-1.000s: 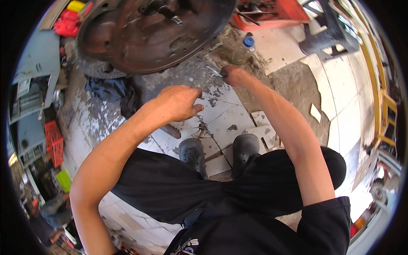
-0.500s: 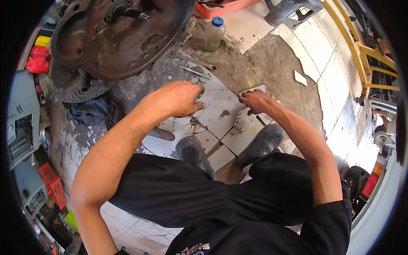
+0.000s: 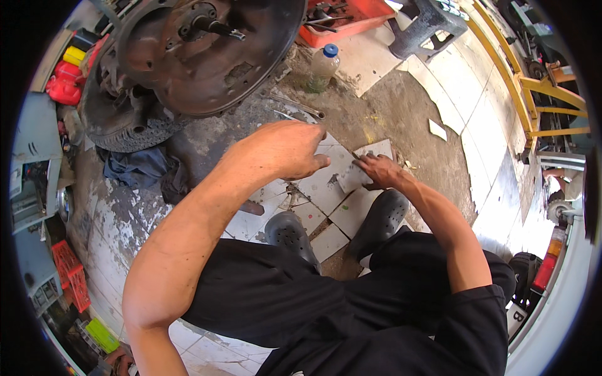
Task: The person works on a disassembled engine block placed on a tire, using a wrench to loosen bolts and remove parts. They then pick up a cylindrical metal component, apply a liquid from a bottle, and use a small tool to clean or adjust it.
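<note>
My left hand [image 3: 301, 150] hovers over the broken white floor tiles [image 3: 323, 182], its thumb apart from its bent fingers and nothing visible between them. The far fingers are partly hidden behind the back of the hand. To the right, my right hand [image 3: 381, 170] is low over the floor, fingers pinched on the edge of a small broken tile piece [image 3: 351, 177], which looks slightly blurred. Just beyond those fingers lies a larger loose tile piece [image 3: 378, 149]. A combination wrench [image 3: 304, 106] rests on the floor beyond my left hand.
A large rusty metal housing with a splined shaft [image 3: 207, 69] stands over a tire [image 3: 141, 128] at far left, dark cloth [image 3: 141, 172] beside it. Beyond my hands are a blue-capped bottle [image 3: 323, 67], a red tray [image 3: 348, 22] and a grey stool [image 3: 426, 28]. A yellow frame [image 3: 520, 81] stands right.
My right hand has closed on the small tile piece, which has shifted to the left. My left hand has moved a little right. The whole view has shifted slightly.
</note>
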Available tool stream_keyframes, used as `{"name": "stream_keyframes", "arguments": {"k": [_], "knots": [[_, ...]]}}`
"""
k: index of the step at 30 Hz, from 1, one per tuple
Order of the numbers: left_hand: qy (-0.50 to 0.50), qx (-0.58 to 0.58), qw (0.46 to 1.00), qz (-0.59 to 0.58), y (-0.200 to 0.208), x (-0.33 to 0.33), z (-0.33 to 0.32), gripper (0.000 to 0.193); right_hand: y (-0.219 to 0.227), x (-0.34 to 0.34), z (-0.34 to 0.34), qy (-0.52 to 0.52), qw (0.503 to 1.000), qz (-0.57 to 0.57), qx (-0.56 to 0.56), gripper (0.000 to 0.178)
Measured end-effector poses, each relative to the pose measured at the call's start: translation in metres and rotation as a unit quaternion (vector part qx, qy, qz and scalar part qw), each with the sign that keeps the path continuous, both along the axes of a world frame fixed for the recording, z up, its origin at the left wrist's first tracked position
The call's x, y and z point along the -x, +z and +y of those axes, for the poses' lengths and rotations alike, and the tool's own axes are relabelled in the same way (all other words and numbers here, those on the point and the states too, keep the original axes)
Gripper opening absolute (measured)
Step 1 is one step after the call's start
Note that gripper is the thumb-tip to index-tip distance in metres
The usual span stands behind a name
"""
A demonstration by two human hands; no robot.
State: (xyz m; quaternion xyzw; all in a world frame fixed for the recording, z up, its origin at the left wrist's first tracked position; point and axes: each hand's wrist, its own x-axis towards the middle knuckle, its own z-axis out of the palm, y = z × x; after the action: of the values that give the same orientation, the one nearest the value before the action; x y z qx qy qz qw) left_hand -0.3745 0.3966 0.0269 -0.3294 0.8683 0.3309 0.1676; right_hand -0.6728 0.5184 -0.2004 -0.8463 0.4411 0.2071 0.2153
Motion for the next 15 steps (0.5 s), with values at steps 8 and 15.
{"name": "stream_keyframes", "arguments": {"k": [8, 15], "knots": [[0.042, -0.02, 0.999, -0.017, -0.003, -0.024, -0.015, 0.052, 0.003, 0.0, -0.076, -0.216, 0.971, 0.055, 0.088, 0.072], [0.091, 0.04, 0.983, -0.156, -0.033, -0.049, -0.045, 0.046, -0.01, -0.025, -0.105, -0.28, 0.954, -0.003, 0.105, 0.022]]}}
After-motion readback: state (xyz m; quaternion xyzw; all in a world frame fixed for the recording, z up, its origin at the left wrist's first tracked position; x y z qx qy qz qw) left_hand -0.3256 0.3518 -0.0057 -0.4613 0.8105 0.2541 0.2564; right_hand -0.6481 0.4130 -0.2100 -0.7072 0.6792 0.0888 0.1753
